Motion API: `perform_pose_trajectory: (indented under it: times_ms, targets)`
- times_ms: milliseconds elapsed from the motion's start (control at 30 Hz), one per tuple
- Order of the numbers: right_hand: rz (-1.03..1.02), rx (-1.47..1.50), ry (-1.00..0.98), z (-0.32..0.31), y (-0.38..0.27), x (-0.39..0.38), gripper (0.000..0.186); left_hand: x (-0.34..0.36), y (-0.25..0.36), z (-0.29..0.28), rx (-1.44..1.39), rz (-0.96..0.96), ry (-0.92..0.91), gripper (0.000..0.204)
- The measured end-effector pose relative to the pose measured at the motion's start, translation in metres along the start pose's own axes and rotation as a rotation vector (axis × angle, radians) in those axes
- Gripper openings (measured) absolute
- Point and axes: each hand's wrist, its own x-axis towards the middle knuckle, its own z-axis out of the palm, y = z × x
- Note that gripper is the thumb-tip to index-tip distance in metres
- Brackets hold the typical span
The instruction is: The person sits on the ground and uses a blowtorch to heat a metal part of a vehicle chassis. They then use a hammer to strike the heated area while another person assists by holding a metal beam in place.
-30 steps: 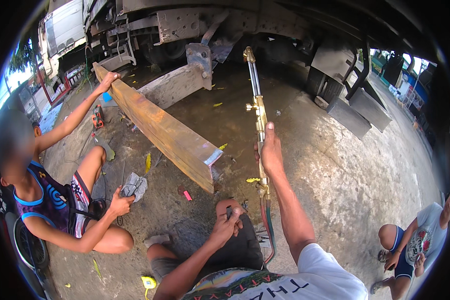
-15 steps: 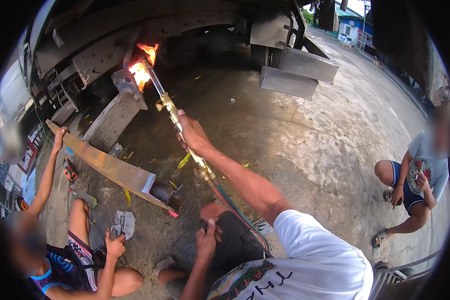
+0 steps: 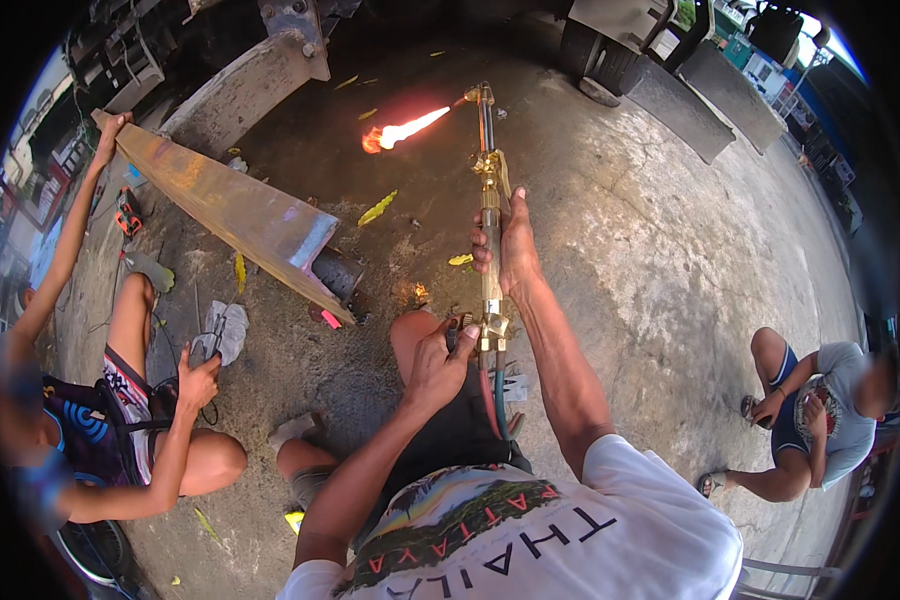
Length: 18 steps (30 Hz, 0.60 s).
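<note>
My right hand grips the middle of a long brass cutting torch. An orange flame shoots leftward from the torch tip at the top. My left hand is closed on the valves at the torch's rear end, where red and blue hoses run down past my knee. To the left a rusty steel beam lies tilted on the concrete ground, its near end resting on a dark block.
A person squats at the left, one hand on the beam's far end, the other hand near a grey cloth. Another person squats at the right. Truck chassis parts stand behind. Yellow leaves lie scattered about.
The view swung left. The torch moved away from the chassis and now points over open ground. Its flame, lit half a second ago, now streams sideways.
</note>
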Motion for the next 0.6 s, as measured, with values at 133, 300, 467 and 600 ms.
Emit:
perform_pose_trajectory:
  times_ms: [133,300,467,600]
  targets:
    - [-0.016,0.032,-0.028,-0.010,0.009,0.001,0.076,0.001,-0.007,0.004,-0.149,-0.007,-0.041,0.047]
    - [-0.005,0.026,-0.031,-0.014,0.011,0.002,0.077,0.009,-0.019,-0.002,-0.050,-0.016,-0.147,0.052]
    - [-0.032,-0.093,0.052,-0.006,0.013,-0.009,0.076,0.042,-0.012,-0.017,0.120,0.170,0.085,0.053]
    - [-0.059,-0.245,0.135,-0.012,0.026,-0.015,0.075,0.076,0.049,-0.015,0.192,0.233,0.264,0.048]
